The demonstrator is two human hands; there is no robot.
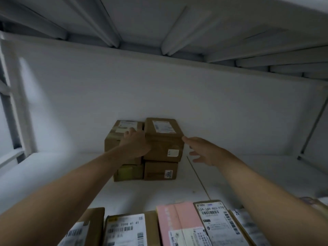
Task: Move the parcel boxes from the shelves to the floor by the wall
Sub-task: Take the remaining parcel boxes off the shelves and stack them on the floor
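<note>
Pulled with an uneven hold, the upper right box [164, 139], stacked two-high at the back of the shelf [71, 174], could drag the upper left box [115, 137] or tip off. The left hand [135, 143] lies at its 9 o'clock, on the seam, and I cannot tell if it grips. The right hand [204, 150], fingers spread and empty, is just beside its 3 o'clock edge.

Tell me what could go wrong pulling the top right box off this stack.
The right hand is open, barely at a corner of the top right box; lifted now, it may slip.
The top left box touches it and could drag along.
Forearms pass over the front parcels and might knock them.
</note>
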